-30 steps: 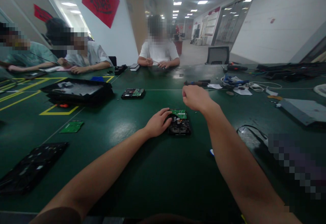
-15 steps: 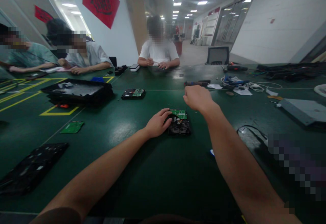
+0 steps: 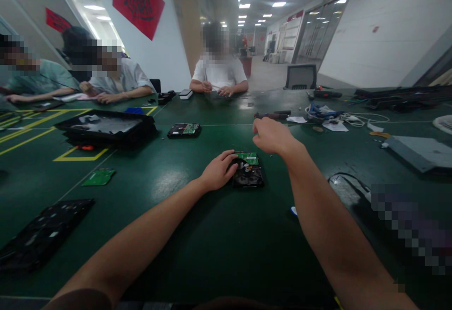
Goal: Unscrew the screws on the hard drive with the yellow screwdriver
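Now, hard drive (image 3: 249,174): flat on the table (image 3: 226,239), just past 12 o'clock, long axis 6-to-12, green board (image 3: 251,156) toward 12.
Left hand (image 3: 219,171): half open, fingers resting on the drive's 10 o'clock edge.
Right hand (image 3: 272,135): curled, near its 1 o'clock corner; tightness and contents hidden, cannot tell.
Since earlier: hands, drive unmoved; view slightly shifted.

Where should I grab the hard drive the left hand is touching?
Probably by its left and right edges, from above: the hard drive lies flat like a thin box, its green circuit board facing up, so this spares the board. The left hand covers part of the left edge; the right edge looks free.
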Tool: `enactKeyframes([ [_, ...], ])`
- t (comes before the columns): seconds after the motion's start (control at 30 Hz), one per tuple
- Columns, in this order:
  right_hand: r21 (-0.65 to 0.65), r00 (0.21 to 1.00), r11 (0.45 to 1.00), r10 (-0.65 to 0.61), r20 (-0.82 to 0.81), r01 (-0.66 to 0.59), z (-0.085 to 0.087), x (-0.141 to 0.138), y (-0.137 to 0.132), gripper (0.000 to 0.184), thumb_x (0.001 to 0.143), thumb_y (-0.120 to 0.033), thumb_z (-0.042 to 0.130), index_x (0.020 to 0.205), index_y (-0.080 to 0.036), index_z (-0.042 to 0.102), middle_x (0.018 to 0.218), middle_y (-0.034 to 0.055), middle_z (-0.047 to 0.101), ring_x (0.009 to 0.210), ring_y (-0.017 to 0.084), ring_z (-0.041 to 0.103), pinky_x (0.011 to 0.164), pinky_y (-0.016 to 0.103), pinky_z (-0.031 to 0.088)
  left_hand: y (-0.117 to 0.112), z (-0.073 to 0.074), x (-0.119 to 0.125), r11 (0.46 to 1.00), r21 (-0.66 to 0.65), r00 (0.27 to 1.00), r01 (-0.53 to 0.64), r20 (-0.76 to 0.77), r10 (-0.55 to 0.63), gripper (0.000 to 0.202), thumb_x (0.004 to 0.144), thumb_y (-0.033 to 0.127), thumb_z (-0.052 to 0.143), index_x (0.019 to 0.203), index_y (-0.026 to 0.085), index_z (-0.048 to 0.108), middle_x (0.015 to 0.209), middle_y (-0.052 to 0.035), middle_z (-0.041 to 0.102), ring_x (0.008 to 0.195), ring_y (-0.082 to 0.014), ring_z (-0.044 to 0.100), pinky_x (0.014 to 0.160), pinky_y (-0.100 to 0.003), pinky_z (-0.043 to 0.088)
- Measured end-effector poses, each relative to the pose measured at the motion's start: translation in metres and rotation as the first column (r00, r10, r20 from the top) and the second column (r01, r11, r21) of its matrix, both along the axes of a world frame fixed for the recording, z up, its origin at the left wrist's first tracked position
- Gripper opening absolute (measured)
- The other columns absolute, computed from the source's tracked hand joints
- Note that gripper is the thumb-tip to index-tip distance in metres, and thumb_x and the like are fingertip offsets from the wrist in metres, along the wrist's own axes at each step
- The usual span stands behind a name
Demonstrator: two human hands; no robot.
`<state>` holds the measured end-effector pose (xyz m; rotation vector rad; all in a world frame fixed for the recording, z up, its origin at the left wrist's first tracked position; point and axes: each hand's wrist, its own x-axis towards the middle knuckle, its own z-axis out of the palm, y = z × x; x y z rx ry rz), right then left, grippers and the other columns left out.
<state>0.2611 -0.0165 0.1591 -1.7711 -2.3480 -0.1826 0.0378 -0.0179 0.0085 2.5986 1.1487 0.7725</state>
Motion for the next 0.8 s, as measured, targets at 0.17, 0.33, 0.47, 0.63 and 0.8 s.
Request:
enactKeyframes([
  [0.17,-0.002,0.999,0.999,0.037,-0.019,-0.037,-0.0016,0.0016,0.0025,0.025,0.089,-0.014,0.054,0.109,-0.014,0.069,0.111,0.0186,0.072,0.096,0.032,0.07,0.078,0.041,0.051,0.0004,-0.0008,0.0002,1.0,0.0,1.0,0.001,0.0,-0.001,0.044,0.107,0.041,0.045,0.144,0.02,0.056,0.155,-0.0136,0.051,0.143,-0.0293,0.052,0.121,-0.047,0.043],
  [0.33,-0.011,0.999,0.999,-0.039,-0.029,0.039,0.0003,0.0032,0.0015,0.027,0.093,-0.018,0.052,0.113,-0.012,0.068,0.111,0.0221,0.071,0.096,0.034,0.07,0.078,0.042,0.05,0.0017,-0.0025,0.0003,1.0,0.003,1.0,0.007,-0.004,-0.007,0.044,0.107,0.041,0.044,0.144,0.02,0.056,0.155,-0.0135,0.051,0.143,-0.0289,0.051,0.122,-0.046,0.043],
  [0.47,0.001,0.998,1.0,0.024,-0.05,-0.024,-0.0001,0.0,-0.0008,0.03,0.087,-0.014,0.056,0.116,-0.013,0.065,0.118,0.0201,0.07,0.098,0.032,0.07,0.079,0.04,0.051,0.0018,-0.0027,0.0006,1.0,0.0,1.0,0.003,-0.007,-0.003,0.045,0.107,0.041,0.044,0.144,0.019,0.056,0.154,-0.0143,0.051,0.143,-0.0289,0.051,0.122,-0.046,0.042],
  [0.63,0.023,1.0,1.0,-0.005,-0.028,0.006,-0.002,-0.0053,0.0003,0.028,0.092,-0.016,0.053,0.117,-0.012,0.065,0.116,0.0217,0.071,0.102,0.034,0.071,0.082,0.042,0.052,0.0008,-0.0018,0.0009,1.0,0.005,1.0,0.001,-0.014,-0.001,0.045,0.107,0.042,0.043,0.144,0.019,0.056,0.154,-0.0148,0.051,0.142,-0.0298,0.052,0.121,-0.048,0.044],
  [0.8,-0.004,0.997,0.997,-0.073,-0.003,0.073,0.0017,-0.005,0.0014,0.03,0.093,-0.02,0.052,0.119,-0.011,0.064,0.114,0.0236,0.072,0.1,0.037,0.072,0.08,0.044,0.053,0.001,-0.002,0.0021,1.0,0.022,1.0,-0.01,-0.017,0.01,0.042,0.106,0.038,0.046,0.142,0.019,0.056,0.154,-0.0151,0.051,0.141,-0.0305,0.054,0.12,-0.049,0.045],
])
